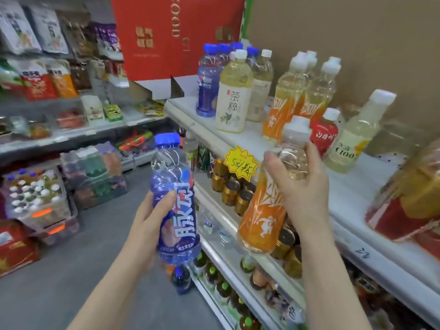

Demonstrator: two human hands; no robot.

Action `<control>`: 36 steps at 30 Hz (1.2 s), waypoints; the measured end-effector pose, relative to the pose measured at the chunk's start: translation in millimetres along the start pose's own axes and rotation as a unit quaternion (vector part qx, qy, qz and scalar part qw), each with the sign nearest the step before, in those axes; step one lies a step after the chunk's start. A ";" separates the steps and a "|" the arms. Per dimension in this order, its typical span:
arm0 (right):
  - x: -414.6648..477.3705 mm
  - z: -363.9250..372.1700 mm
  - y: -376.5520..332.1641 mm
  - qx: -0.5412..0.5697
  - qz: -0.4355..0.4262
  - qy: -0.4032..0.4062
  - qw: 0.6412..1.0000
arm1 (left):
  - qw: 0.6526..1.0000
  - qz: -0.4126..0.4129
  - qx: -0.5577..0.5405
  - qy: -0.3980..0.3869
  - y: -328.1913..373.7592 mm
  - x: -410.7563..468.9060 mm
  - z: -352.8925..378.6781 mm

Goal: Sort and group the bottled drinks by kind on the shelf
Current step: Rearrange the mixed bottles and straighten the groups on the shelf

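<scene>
My left hand [152, 225] grips a blue-capped bottle with a blue label [175, 201], held upright in front of the shelf. My right hand [302, 186] grips an orange-labelled bottle with a white cap [266, 210], tilted, just off the front edge of the top shelf [345, 206]. On that shelf stand several blue bottles [209, 82] at the far left, two pale tea bottles [234, 94] beside them, then two orange-labelled bottles [285, 101]. Further right are a red-labelled bottle [325, 132] and a pale C100 bottle [354, 136].
A yellow star price tag [240, 163] hangs from the shelf edge. Lower shelves hold cans [231, 189] and small bottles. A red box [166, 36] stands behind the shelf's left end. A blurred red pack [409, 201] sits at the right. Shrink-wrapped drink cases [38, 194] lie on the floor at the left.
</scene>
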State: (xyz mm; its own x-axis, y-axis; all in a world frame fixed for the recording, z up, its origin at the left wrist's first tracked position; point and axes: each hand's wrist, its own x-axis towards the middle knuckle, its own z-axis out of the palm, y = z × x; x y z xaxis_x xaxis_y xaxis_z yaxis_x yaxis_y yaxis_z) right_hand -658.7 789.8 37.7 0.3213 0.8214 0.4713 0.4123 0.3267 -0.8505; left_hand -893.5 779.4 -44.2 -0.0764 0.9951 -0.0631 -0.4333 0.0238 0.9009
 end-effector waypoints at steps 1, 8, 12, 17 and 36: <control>14.5 3.0 -5.2 -0.003 -0.009 0.034 0.999 | 1.000 -0.006 0.007 -0.019 8.4 15.9 -0.3; 107.7 6.6 -13.4 -0.093 -0.038 0.214 0.971 | 0.989 -0.018 0.025 -0.144 38.5 109.5 0.9; 153.5 16.1 11.6 -0.164 -0.031 0.241 0.956 | 0.985 -0.021 -0.004 -0.172 35.5 151.3 14.1; 186.5 26.5 49.0 -0.194 -0.015 0.249 0.949 | 0.984 -0.016 -0.021 -0.177 32.8 184.3 34.5; 186.2 107.9 23.2 -0.341 -0.162 0.352 0.857 | 0.985 -0.009 -0.004 -0.170 52.7 268.2 11.0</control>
State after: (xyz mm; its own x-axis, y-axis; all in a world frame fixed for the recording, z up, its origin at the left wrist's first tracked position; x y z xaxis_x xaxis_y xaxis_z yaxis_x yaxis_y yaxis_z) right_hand -681.3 1000.8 80.5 0.4321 0.1751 0.8847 0.9016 -0.0615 -0.4281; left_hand -927.0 1048.6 -8.9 0.2368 0.9690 0.0699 -0.4383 0.0424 0.8978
